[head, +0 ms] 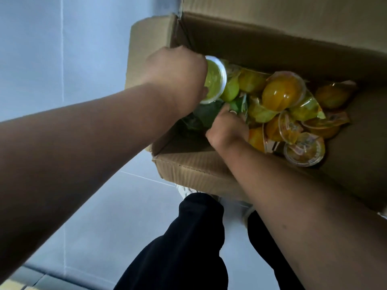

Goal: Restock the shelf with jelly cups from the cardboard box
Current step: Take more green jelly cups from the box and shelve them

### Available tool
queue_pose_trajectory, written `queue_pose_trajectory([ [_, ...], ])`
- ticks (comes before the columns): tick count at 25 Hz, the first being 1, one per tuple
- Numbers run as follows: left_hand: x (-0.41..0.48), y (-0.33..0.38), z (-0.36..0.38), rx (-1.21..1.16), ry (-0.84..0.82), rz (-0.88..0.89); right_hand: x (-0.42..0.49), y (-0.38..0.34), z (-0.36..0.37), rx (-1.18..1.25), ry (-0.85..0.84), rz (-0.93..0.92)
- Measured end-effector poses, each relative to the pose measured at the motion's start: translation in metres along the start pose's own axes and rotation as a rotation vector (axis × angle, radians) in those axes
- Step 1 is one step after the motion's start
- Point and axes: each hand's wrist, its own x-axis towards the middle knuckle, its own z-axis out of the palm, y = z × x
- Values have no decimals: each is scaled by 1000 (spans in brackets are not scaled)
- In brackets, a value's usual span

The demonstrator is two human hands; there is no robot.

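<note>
Pale floor (88, 216) below; left hand (178, 76), fingers hidden, grips green jelly cup (212, 80).

place: likely shop | signs: cardboard box (188, 170) full of jelly cups (282, 93), tiled floor (83, 216)

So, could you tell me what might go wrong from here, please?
1. The left hand grips a green cup tilted on its side above the box; it could slip out.
2. The right hand digs into the jumbled cups with its fingertips hidden; lids might get crushed or torn.
</note>
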Motion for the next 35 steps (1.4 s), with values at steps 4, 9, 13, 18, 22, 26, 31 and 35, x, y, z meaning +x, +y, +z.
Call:
queue_pose_trajectory([
  [4, -19, -9, 1, -114, 66, -59, -8, 0, -6, 212, 41, 65],
  [9, -55, -16, -14, -475, 49, -314, -47, 13, -43, 459, -11, 193],
  [13, -95, -19, -36, -983, -1, -618, -100, 19, -82, 878, -73, 397],
  [18, -138, -12, -102, -1589, 57, -922, -171, 19, -156, 1165, -33, 477],
  [22, -167, -12, -191, -1984, 79, -992, -222, -6, -242, 1236, 49, 378],
  [26, -212, -23, -297, -2266, 91, -921, -294, -34, -345, 1312, 131, 237],
  [31, -278, -48, -433, -2493, 230, -599, -386, -69, -465, 1334, 299, -36],
  [35, -315, -68, -519, -2466, 312, -322, -445, -99, -535, 1383, 435, -177],
])
